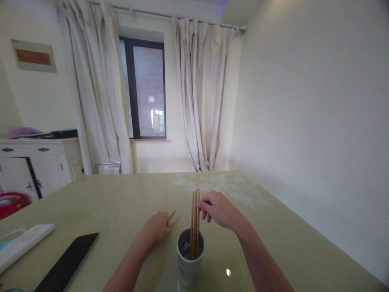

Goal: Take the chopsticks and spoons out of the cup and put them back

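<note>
A pale cylindrical chopstick holder [191, 265] with drain holes in its bottom stands upright on the table in front of me. Several wooden chopsticks [193, 231] stand in it, gathered toward its right side. My right hand [217, 207] is above and right of the holder, thumb and fingers pinched on the upper part of the rightmost chopstick. To the left of the holder, my left hand [159, 226] rests low by the tabletop, closed around a thin chopstick. Only that chopstick's tip [172, 214] shows past the fingers; the rest is hidden.
The glossy pale green table [121, 202] reaches toward a curtained window. On its left lie a black tablet-like slab [68, 259] and a long white object [27, 245]. A wall [319, 121] runs along the right edge. A white cabinet [45, 162] and red basket [13, 205] are at far left.
</note>
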`<action>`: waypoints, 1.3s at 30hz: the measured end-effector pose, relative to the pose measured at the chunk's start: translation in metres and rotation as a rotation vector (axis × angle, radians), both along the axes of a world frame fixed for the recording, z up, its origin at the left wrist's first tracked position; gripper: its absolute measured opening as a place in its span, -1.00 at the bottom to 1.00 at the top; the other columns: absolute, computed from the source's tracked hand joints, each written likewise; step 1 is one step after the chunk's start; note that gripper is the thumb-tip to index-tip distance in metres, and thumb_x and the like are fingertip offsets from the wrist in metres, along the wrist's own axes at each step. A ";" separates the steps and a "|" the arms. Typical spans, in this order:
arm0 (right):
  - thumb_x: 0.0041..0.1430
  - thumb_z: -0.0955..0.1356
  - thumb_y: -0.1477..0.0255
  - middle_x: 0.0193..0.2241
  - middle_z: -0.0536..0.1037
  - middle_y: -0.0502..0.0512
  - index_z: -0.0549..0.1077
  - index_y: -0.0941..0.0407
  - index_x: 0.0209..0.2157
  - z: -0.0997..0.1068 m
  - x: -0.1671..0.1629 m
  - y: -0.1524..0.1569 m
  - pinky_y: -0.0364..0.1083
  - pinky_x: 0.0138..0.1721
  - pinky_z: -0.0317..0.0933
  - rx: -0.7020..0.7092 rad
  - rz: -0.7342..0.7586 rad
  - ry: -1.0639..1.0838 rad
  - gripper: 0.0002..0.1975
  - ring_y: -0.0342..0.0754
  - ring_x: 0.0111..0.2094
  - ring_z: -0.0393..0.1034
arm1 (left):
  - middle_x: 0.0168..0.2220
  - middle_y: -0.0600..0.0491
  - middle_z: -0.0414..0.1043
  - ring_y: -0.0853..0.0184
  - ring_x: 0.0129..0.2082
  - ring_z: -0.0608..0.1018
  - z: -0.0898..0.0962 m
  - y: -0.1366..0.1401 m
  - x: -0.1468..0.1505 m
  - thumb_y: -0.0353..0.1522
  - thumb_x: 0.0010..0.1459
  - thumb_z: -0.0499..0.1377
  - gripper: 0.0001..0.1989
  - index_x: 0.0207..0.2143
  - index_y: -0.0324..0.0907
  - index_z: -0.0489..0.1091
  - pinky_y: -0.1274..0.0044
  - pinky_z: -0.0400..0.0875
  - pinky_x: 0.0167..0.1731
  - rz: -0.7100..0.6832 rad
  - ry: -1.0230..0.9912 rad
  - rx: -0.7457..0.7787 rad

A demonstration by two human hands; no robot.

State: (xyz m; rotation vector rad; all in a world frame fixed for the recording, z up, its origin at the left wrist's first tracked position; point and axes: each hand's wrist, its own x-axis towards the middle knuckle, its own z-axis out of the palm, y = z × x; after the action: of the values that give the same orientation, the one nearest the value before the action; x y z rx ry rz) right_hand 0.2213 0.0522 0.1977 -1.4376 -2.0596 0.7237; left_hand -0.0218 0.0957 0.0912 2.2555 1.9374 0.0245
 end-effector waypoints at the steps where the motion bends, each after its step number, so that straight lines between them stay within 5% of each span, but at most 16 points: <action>1: 0.33 0.32 0.43 -0.55 0.65 0.10 0.53 0.15 -0.51 0.000 0.000 0.000 -0.20 -0.55 0.22 -0.007 -0.001 0.000 -0.68 -0.11 -0.59 0.49 | -0.06 -0.22 0.62 0.07 -0.07 0.65 -0.001 0.001 0.000 -0.45 0.18 0.14 -0.77 -0.16 -0.23 0.56 0.42 0.42 -0.17 -0.008 -0.006 -0.004; 6: 0.35 0.34 0.39 -0.56 0.64 0.07 0.53 0.14 -0.54 0.006 0.004 -0.006 -0.21 -0.56 0.18 0.005 -0.024 -0.036 -0.65 -0.14 -0.60 0.47 | -0.22 -0.17 0.66 0.11 -0.22 0.67 0.007 0.005 -0.009 -0.44 0.09 0.18 -0.88 -0.34 -0.21 0.53 0.45 0.35 -0.31 -0.042 -0.049 -0.001; 11: 0.38 0.34 0.33 -0.60 0.58 0.03 0.54 0.13 -0.52 0.026 0.006 -0.021 -0.18 -0.52 0.17 0.231 -0.134 0.038 -0.63 -0.13 -0.59 0.42 | -0.45 0.00 0.61 0.28 -0.45 0.58 0.063 -0.007 -0.024 -0.30 0.18 0.16 -0.83 -0.46 -0.16 0.39 0.52 0.27 -0.44 -0.087 -0.475 0.086; 16: 0.41 0.32 0.23 -0.46 0.61 0.01 0.59 0.12 -0.26 0.036 -0.007 -0.032 -0.17 -0.45 0.27 0.339 -0.018 0.417 -0.70 -0.14 -0.53 0.45 | -0.47 0.11 0.53 0.39 -0.49 0.47 0.112 -0.044 -0.004 -0.12 0.28 0.19 -0.72 -0.33 -0.15 0.40 0.58 0.28 -0.47 -0.339 -0.968 0.217; 19: 0.38 0.35 0.21 -0.38 0.64 0.05 0.57 0.12 -0.15 0.036 -0.013 -0.034 -0.18 -0.46 0.29 0.310 0.046 0.577 -0.72 -0.13 -0.49 0.49 | -0.46 0.13 0.48 0.40 -0.45 0.47 0.119 -0.061 0.018 -0.12 0.26 0.25 -0.72 -0.30 -0.15 0.47 0.59 0.32 -0.44 -0.383 -1.050 0.292; 25: 0.30 0.44 0.19 -0.42 0.61 0.05 0.57 0.13 -0.24 0.039 -0.013 -0.034 -0.18 -0.46 0.29 0.257 0.120 0.753 -0.73 -0.09 -0.41 0.54 | -0.44 0.11 0.49 0.39 -0.46 0.46 0.120 -0.070 0.036 -0.08 0.23 0.29 -0.70 -0.32 -0.14 0.50 0.57 0.36 -0.42 -0.343 -1.126 0.426; 28: 0.30 0.43 0.20 -0.41 0.58 0.05 0.57 0.12 -0.25 0.044 -0.005 -0.034 -0.19 -0.48 0.29 0.349 0.054 0.809 -0.74 -0.09 -0.40 0.51 | -0.40 0.08 0.53 0.36 -0.43 0.48 0.114 -0.055 0.028 -0.05 0.33 0.15 -0.62 -0.33 -0.14 0.50 0.55 0.36 -0.38 -0.307 -1.075 0.454; 31: 0.31 0.41 0.21 -0.42 0.56 0.04 0.58 0.12 -0.22 0.049 0.010 -0.034 -0.19 -0.49 0.28 0.456 -0.049 0.823 -0.75 -0.10 -0.41 0.47 | -0.45 0.07 0.51 0.33 -0.45 0.48 0.086 -0.026 0.015 -0.12 0.38 0.05 -0.62 -0.37 -0.15 0.47 0.52 0.32 -0.39 -0.140 -0.833 0.434; 35: 0.32 0.39 0.19 -0.39 0.58 0.08 0.58 0.13 -0.22 0.050 0.023 -0.033 -0.16 -0.48 0.28 0.457 -0.115 0.679 -0.72 -0.09 -0.42 0.46 | -0.21 -0.03 0.61 0.24 -0.15 0.59 0.033 0.004 0.003 -0.35 0.32 0.14 -0.82 -0.25 -0.18 0.53 0.48 0.37 -0.11 -0.014 -0.296 0.261; 39: 0.35 0.33 0.25 -0.41 0.60 0.08 0.56 0.12 -0.28 0.045 0.019 -0.029 -0.14 -0.45 0.27 0.397 -0.100 0.453 -0.74 -0.08 -0.44 0.46 | 0.01 -0.10 0.54 0.19 0.08 0.55 0.003 0.008 0.004 -0.37 0.37 0.11 -0.78 -0.04 -0.18 0.52 0.45 0.36 0.03 0.022 -0.056 0.212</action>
State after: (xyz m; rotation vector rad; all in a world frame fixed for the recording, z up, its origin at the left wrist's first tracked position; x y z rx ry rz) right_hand 0.2405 0.0228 0.2427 -1.0317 -1.6514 0.5042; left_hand -0.0173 0.1033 0.0941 2.3332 2.0156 0.3062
